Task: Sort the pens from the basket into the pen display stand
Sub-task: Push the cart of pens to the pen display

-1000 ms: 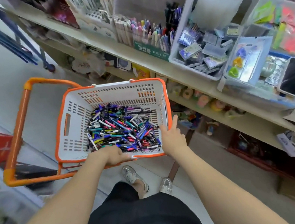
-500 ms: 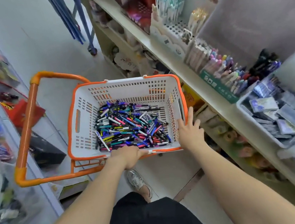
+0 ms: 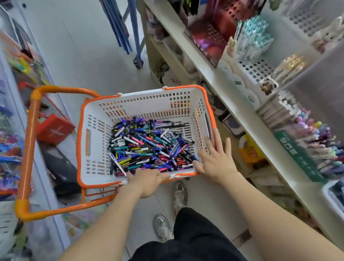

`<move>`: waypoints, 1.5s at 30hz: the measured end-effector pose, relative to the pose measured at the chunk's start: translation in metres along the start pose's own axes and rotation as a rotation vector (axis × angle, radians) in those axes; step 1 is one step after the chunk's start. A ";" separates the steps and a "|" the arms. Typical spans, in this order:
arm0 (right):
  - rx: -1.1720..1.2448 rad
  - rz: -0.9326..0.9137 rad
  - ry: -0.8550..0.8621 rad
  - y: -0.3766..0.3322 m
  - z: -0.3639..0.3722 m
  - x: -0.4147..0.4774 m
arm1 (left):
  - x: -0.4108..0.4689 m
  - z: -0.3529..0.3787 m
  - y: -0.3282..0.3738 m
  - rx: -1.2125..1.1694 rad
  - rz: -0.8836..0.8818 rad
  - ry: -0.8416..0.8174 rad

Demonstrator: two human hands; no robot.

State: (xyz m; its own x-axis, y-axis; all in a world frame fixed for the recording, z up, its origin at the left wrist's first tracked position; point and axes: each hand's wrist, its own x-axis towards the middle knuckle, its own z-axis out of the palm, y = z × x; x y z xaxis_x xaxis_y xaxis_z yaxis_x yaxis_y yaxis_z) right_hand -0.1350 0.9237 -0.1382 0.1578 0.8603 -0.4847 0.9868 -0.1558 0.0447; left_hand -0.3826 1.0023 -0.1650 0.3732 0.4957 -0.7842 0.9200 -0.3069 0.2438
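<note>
Off to the right of the fingers point(image 3: 217, 141), is that long shelf point(image 3: 215, 84) where it all ends up?

I'd say so. The white pen display stand point(image 3: 255, 70) sits on it, up and right of the right hand point(image 3: 215, 160) and well apart from it. It is part filled with teal-capped pens.

And the basket point(image 3: 91, 128), why hold it like that?

To steady it, I reckon. The left hand point(image 3: 149, 181) grips the middle of the near rim, fingers curled round it. An orange frame point(image 3: 30, 148) runs out to the left of that hand, so the whole thing could shift if let go. The right hand lies flat on the near right corner, on the side nearest the shelf. Its fingers are straight and spread wide, holding nothing.

So where are the pens point(image 3: 147, 147)?

Heaped in the basket's bottom, just beyond both sets of fingers, in mixed colours and crossed every which way. Neither hand has one, so the sorting looks hardly begun. The right hand is free and closest to the stand. My guess is it does the picking while the left minds the basket.

Any snag?

The tangle. Lifting one pen may drag its neighbours along. Sorting also means reading each pen's kind, and from where I stand they're too small to tell apart.
</note>
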 end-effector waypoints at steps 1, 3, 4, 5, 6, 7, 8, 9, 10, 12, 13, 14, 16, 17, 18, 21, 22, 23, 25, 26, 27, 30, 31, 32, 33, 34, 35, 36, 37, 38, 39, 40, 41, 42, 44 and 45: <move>0.013 -0.012 -0.015 -0.001 -0.009 0.013 | 0.006 -0.009 -0.003 -0.040 -0.004 0.011; 0.030 -0.043 -0.026 0.000 -0.024 0.041 | 0.016 -0.030 -0.011 -0.098 0.014 0.041; 0.037 -0.055 -0.023 0.000 -0.030 0.055 | 0.022 -0.040 -0.016 -0.130 0.023 0.056; 0.041 -0.064 -0.019 0.000 -0.035 0.069 | 0.026 -0.051 -0.023 -0.158 0.024 0.065; 0.043 -0.072 -0.014 0.000 -0.041 0.084 | 0.031 -0.062 -0.030 -0.183 0.027 0.068; 0.045 -0.079 -0.011 0.000 -0.047 0.097 | 0.034 -0.073 -0.035 -0.200 0.026 0.058; 0.043 -0.087 -0.011 -0.002 -0.055 0.108 | 0.037 -0.084 -0.040 -0.219 0.032 0.052; 0.033 -0.094 -0.011 -0.004 -0.063 0.119 | 0.040 -0.093 -0.046 -0.241 0.040 0.058; 0.013 -0.101 -0.011 -0.007 -0.070 0.129 | 0.043 -0.101 -0.051 -0.257 0.049 0.067; -0.055 -0.103 -0.005 -0.015 -0.082 0.144 | 0.049 -0.117 -0.058 -0.263 0.047 0.061; -0.090 -0.102 0.000 -0.020 -0.087 0.151 | 0.054 -0.125 -0.061 -0.260 0.046 0.050; -0.116 -0.103 0.001 -0.024 -0.093 0.158 | 0.060 -0.132 -0.066 -0.251 0.036 0.032; -0.173 -0.137 -0.009 -0.030 -0.099 0.171 | 0.072 -0.147 -0.079 -0.237 0.014 -0.011; -0.204 -0.182 -0.007 -0.031 -0.100 0.176 | 0.078 -0.154 -0.085 -0.247 0.015 -0.039; -0.228 -0.238 -0.006 -0.030 -0.100 0.182 | 0.083 -0.163 -0.090 -0.251 0.009 -0.063; -0.267 -0.345 -0.049 -0.025 -0.103 0.194 | 0.098 -0.186 -0.102 -0.252 -0.008 -0.083; -0.284 -0.345 -0.083 -0.027 -0.106 0.196 | 0.104 -0.190 -0.107 -0.249 -0.013 -0.064; -0.307 -0.333 -0.136 -0.032 -0.112 0.198 | 0.112 -0.194 -0.113 -0.244 -0.010 -0.028; -0.336 -0.308 -0.237 -0.047 -0.127 0.204 | 0.128 -0.199 -0.126 -0.213 -0.032 0.056; -0.341 -0.301 -0.291 -0.056 -0.133 0.209 | 0.134 -0.203 -0.133 -0.201 -0.057 0.091; -0.343 -0.306 -0.328 -0.066 -0.139 0.214 | 0.139 -0.207 -0.138 -0.187 -0.081 0.125; -0.312 -0.349 -0.333 -0.091 -0.142 0.230 | 0.153 -0.218 -0.152 -0.154 -0.108 0.193; -0.284 -0.359 -0.326 -0.097 -0.140 0.237 | 0.156 -0.222 -0.155 -0.145 -0.103 0.205; -0.257 -0.370 -0.324 -0.103 -0.138 0.244 | 0.161 -0.223 -0.159 -0.126 -0.093 0.213; -0.239 -0.382 -0.328 -0.109 -0.136 0.251 | 0.166 -0.224 -0.164 -0.105 -0.086 0.224; -0.225 -0.396 -0.334 -0.115 -0.134 0.259 | 0.171 -0.224 -0.168 -0.088 -0.084 0.240; -0.211 -0.410 -0.342 -0.122 -0.132 0.267 | 0.176 -0.222 -0.172 -0.081 -0.090 0.259; -0.197 -0.427 -0.351 -0.129 -0.128 0.274 | 0.180 -0.221 -0.176 -0.085 -0.102 0.276; -0.191 -0.445 -0.362 -0.136 -0.126 0.281 | 0.184 -0.219 -0.179 -0.098 -0.126 0.281; -0.187 -0.459 -0.365 -0.143 -0.122 0.287 | 0.187 -0.217 -0.182 -0.102 -0.154 0.275; -0.186 -0.466 -0.362 -0.149 -0.118 0.292 | 0.191 -0.215 -0.185 -0.100 -0.180 0.259; -0.181 -0.469 -0.356 -0.155 -0.114 0.297 | 0.193 -0.213 -0.188 -0.095 -0.200 0.233; -0.174 -0.469 -0.348 -0.162 -0.111 0.301 | 0.197 -0.210 -0.192 -0.088 -0.211 0.211; -0.167 -0.467 -0.337 -0.167 -0.107 0.306 | 0.200 -0.207 -0.195 -0.079 -0.222 0.206; -0.160 -0.459 -0.310 -0.176 -0.101 0.313 | 0.207 -0.202 -0.201 -0.055 -0.241 0.245; -0.162 -0.451 -0.297 -0.180 -0.098 0.317 | 0.209 -0.200 -0.204 -0.051 -0.248 0.260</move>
State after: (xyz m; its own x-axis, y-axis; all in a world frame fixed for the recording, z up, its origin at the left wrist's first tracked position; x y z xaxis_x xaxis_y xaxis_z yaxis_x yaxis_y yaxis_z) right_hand -0.2586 1.2721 -0.2140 -0.2755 0.6469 -0.7111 0.9507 0.2930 -0.1017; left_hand -0.4683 1.3309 -0.2649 0.1496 0.7420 -0.6535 0.9887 -0.1134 0.0976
